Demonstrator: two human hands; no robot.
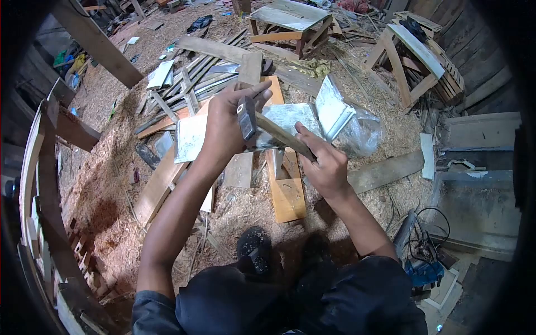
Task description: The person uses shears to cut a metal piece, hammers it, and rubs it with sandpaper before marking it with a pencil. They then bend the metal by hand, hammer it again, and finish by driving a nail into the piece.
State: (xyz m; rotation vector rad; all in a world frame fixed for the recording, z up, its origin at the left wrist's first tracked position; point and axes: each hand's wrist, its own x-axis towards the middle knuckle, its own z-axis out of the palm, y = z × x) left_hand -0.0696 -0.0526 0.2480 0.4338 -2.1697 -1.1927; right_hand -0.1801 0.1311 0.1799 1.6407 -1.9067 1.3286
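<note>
My right hand is wrapped round the wooden handle of a hammer, whose dark metal head points up and left. My left hand is raised just behind the hammer head, index finger stretched to the right and the other fingers loosely bent. The head hides part of that hand, and nothing shows between its fingers. Below both hands lies a pale, worn board with a whitish surface, its left part showing past my left forearm. An orange-brown plank runs beneath it.
Wood shavings cover the floor around my shoes. Scrap slats are piled ahead. A low wooden table and a wooden stand are farther off. A blue power tool with a cord lies at right, and clear plastic nearby.
</note>
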